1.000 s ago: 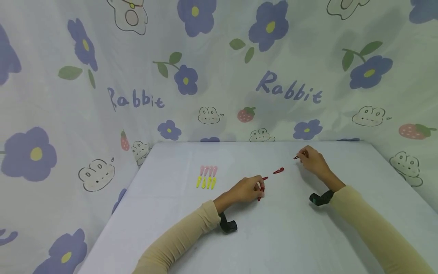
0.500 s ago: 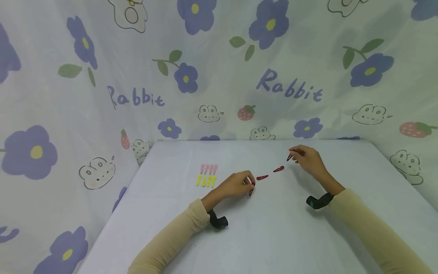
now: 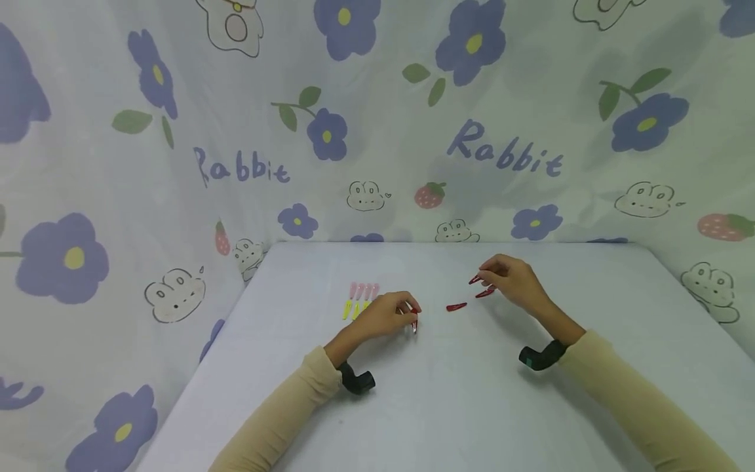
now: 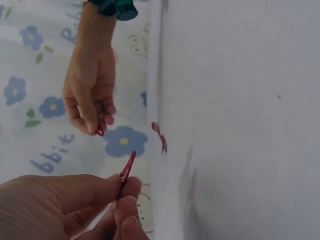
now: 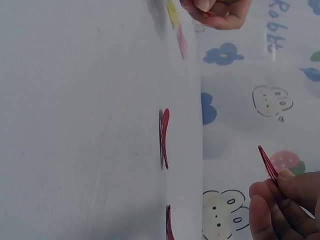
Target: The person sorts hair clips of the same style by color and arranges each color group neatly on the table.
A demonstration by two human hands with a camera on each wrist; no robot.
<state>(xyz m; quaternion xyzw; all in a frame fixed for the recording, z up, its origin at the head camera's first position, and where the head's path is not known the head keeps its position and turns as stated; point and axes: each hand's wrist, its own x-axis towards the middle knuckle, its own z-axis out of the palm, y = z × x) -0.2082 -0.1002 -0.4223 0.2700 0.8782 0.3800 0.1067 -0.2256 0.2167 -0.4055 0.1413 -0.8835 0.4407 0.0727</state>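
My left hand (image 3: pixel 386 314) pinches a red snap hair clip (image 4: pixel 128 167) between thumb and fingertips, beside the yellow hair clips (image 3: pixel 347 309) and partly covering them in the head view. Behind these stands a row of pink hair clips (image 3: pixel 364 290). Farther right, my right hand (image 3: pixel 510 278) pinches another red hair clip (image 5: pixel 268 162) by one end, its other end pointing left. Two red hair clips lie on the table between the hands: one (image 3: pixel 457 307) nearer the middle, the other (image 3: pixel 485 292) right under the right fingertips in the head view.
A white-covered table (image 3: pixel 460 406) carries everything. Behind it and to the left hangs a white curtain (image 3: pixel 401 131) printed with purple flowers, rabbits and strawberries. Each wrist wears a black camera mount, the left one (image 3: pixel 358 381) and the right one (image 3: pixel 541 355) both close over the table.
My left hand has moved left with its red hair clip, toward the yellow ones. The right hand has come left with its own clip, over the farther red clip on the table.
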